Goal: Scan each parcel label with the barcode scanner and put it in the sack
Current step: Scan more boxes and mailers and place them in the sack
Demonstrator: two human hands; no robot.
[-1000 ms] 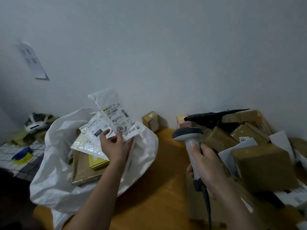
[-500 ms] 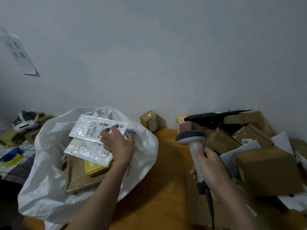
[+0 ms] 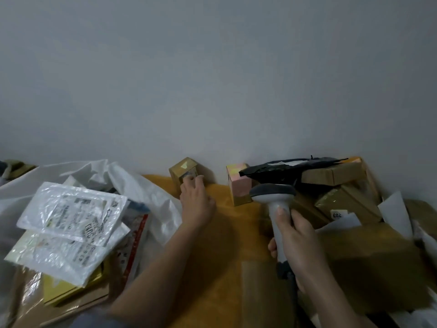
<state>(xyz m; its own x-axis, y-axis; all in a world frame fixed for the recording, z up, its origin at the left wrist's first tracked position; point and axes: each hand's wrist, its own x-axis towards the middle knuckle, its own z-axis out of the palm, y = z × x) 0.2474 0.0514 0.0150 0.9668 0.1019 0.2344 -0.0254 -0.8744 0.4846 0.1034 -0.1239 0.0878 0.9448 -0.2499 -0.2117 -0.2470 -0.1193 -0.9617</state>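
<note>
Left hand (image 3: 197, 200) has left the clear-bagged parcel (image 3: 71, 214) lying on the sack (image 3: 151, 192) stack and is now reaching past the sack to the small gold box (image 3: 183, 170) by the wall, fingers touching it but not yet curling round, likely fetching it for scanning. Right hand (image 3: 296, 242) is gripping the barcode scanner (image 3: 274, 197) upright, ready, beside the pink box (image 3: 238, 185) and the brown parcel pile (image 3: 343, 202). Everything is sitting on a yellow-orange desk (image 3: 220, 233) against a plain grey wall (image 3: 212, 79).

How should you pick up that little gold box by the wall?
Grip the small gold box across its two upright side faces, thumb on one and fingers on the other, coming from the front, where the left hand already reaches. It stands on the table with the wall close behind, so the back is hard to reach. It looks small enough for one hand.
</note>
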